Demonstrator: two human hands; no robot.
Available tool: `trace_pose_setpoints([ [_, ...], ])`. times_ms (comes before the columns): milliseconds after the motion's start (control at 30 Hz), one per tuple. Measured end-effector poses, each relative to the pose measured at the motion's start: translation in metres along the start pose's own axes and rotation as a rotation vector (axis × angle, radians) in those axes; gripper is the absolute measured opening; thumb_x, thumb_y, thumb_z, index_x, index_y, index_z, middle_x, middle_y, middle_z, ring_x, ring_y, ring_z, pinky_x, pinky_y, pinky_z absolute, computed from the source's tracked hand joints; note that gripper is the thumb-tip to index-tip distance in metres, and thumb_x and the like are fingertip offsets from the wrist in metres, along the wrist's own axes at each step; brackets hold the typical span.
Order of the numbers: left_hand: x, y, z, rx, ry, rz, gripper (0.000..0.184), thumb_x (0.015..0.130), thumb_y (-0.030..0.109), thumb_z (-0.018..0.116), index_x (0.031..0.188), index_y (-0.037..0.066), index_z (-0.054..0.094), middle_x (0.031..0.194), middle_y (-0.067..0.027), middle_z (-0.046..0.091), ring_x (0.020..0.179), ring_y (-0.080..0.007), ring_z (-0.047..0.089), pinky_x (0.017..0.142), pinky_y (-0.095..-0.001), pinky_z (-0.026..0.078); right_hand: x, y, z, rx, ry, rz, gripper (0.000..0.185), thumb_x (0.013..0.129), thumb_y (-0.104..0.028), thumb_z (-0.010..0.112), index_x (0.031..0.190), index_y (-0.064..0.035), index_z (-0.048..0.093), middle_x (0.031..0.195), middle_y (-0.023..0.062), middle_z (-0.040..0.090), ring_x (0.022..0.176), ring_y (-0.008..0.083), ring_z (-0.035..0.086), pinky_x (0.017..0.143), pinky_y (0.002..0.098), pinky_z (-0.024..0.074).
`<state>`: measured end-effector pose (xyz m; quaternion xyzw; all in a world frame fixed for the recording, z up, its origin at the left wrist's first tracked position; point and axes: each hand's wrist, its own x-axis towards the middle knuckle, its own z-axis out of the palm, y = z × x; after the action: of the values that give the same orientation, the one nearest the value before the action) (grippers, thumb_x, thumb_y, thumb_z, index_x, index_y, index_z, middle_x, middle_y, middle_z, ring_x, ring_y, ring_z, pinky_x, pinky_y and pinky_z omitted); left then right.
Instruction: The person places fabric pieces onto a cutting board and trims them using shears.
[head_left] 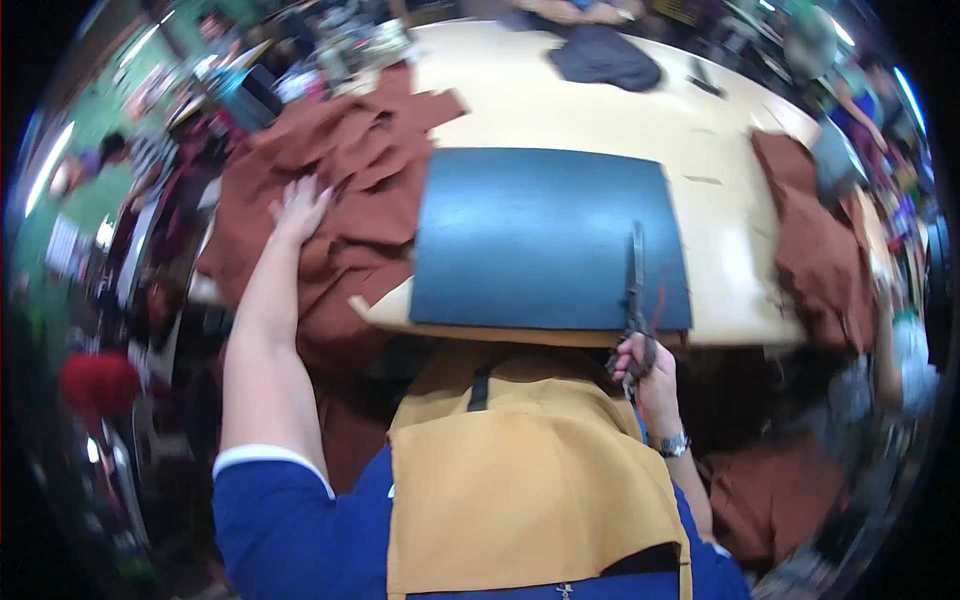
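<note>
My left hand [302, 210] reaches far out to the left and rests on a rumpled heap of reddish-brown fabric [350, 150], its fingers stretched out and apart. A pair of dark scissors [637, 265] is in my right hand [648, 372], whose fingers are wrapped round the handles. The blades point away from me over the right part of a dark blue-black mat [545, 240]. Near the handles a thin reddish thread shows, slightly blurred. A watch sits on my right wrist.
The pale table [730, 230] carries another brown fabric piece [815, 240] at its right edge and a dark cloth [605, 60] at the far side, near another person's hands. More brown fabric [770, 495] hangs low at the right. People and equipment surround the table, blurred.
</note>
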<state>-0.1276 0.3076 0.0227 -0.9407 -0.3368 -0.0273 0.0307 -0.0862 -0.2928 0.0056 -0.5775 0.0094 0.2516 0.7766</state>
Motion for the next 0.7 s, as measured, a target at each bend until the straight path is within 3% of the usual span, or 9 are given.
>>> trace_pose_setpoints([
  [67,0.000,0.018,0.001,-0.015,0.151,-0.058,0.060,0.095,0.054,0.036,0.139,0.013,0.042,0.142,-0.0121,0.044,0.133,-0.0303,0.038,0.101,-0.0645,0.026,0.000,-0.009,-0.013,-0.076,-0.025,-0.026,0.022,0.094,-0.022,0.059,0.092,-0.0003,0.060,0.071,0.0026,0.059,0.061,0.0094,0.058,0.057,0.0223,0.0483],
  [167,0.014,0.023,0.009,-0.547,0.569,0.174,0.044,0.098,0.039,0.045,0.130,0.009,0.052,0.132,-0.0149,0.053,0.121,-0.0324,0.051,0.101,-0.0491,0.036,-0.005,-0.043,-0.046,-0.312,0.090,-0.162,0.022,0.094,-0.023,0.059,0.090,-0.0014,0.063,0.068,0.0019,0.059,0.058,0.0081,0.057,0.055,0.0220,0.0471],
  [267,0.014,0.054,0.004,-0.524,0.813,0.255,0.042,0.101,0.032,0.041,0.134,0.007,0.050,0.138,-0.0155,0.047,0.133,-0.0337,0.037,0.109,-0.0457,0.027,0.013,-0.070,-0.104,-0.629,0.284,-0.194,0.027,0.093,-0.027,0.059,0.090,-0.0019,0.068,0.065,-0.0001,0.060,0.058,0.0067,0.057,0.053,0.0243,0.0450],
  [333,0.004,0.101,-0.009,-0.651,0.784,0.545,0.043,0.101,0.034,0.040,0.133,0.008,0.051,0.141,-0.0151,0.045,0.135,-0.0340,0.034,0.111,-0.0480,0.022,0.031,-0.087,-0.138,-0.874,0.439,-0.162,0.029,0.089,-0.028,0.062,0.085,-0.0003,0.069,0.062,0.0039,0.061,0.058,0.0067,0.058,0.053,0.0251,0.0441],
  [400,-0.022,0.158,-0.012,-0.792,0.462,0.708,0.043,0.099,0.035,0.042,0.133,0.010,0.052,0.143,-0.0164,0.042,0.136,-0.0343,0.033,0.111,-0.0544,0.018,0.048,-0.108,-0.169,-1.101,0.501,-0.087,0.030,0.083,-0.028,0.066,0.083,0.0009,0.069,0.064,0.0132,0.064,0.062,0.0158,0.064,0.059,0.0309,0.0491],
  [500,-0.097,0.242,-0.030,-0.495,0.054,0.740,0.049,0.096,0.042,0.045,0.136,0.014,0.048,0.147,-0.0204,0.034,0.140,-0.0353,0.026,0.110,-0.0618,0.012,0.074,-0.125,-0.200,-1.710,0.637,-0.164,0.025,0.078,-0.023,0.065,0.083,0.0013,0.069,0.082,0.0231,0.066,0.081,0.0352,0.067,0.077,0.0422,0.0532],
  [533,-0.114,0.261,-0.026,-0.414,-0.043,0.767,0.052,0.095,0.045,0.046,0.138,0.015,0.046,0.149,-0.0208,0.032,0.141,-0.0358,0.023,0.110,-0.0630,0.011,0.076,-0.132,-0.192,-1.878,0.619,-0.087,0.023,0.078,-0.021,0.065,0.085,0.0005,0.069,0.088,0.0210,0.068,0.085,0.0344,0.066,0.077,0.0422,0.0534],
  [600,-0.141,0.283,-0.019,-0.270,-0.003,0.882,0.059,0.093,0.050,0.047,0.141,0.015,0.042,0.152,-0.0190,0.027,0.142,-0.0371,0.018,0.110,-0.0630,0.011,0.083,-0.138,-0.155,-1.957,0.705,-0.253,0.027,0.081,-0.027,0.065,0.089,-0.0015,0.069,0.089,0.0177,0.069,0.088,0.0348,0.066,0.076,0.0424,0.0538],
  [700,-0.137,0.284,-0.020,-0.339,-0.082,0.860,0.060,0.092,0.049,0.049,0.142,0.016,0.041,0.152,-0.0173,0.028,0.142,-0.0354,0.021,0.110,-0.0625,0.014,0.089,-0.120,-0.076,-1.545,0.320,-0.467,0.050,0.085,-0.042,0.062,0.113,-0.0002,0.061,0.108,0.0223,0.063,0.106,0.0347,0.059,0.093,0.0413,0.0461],
])
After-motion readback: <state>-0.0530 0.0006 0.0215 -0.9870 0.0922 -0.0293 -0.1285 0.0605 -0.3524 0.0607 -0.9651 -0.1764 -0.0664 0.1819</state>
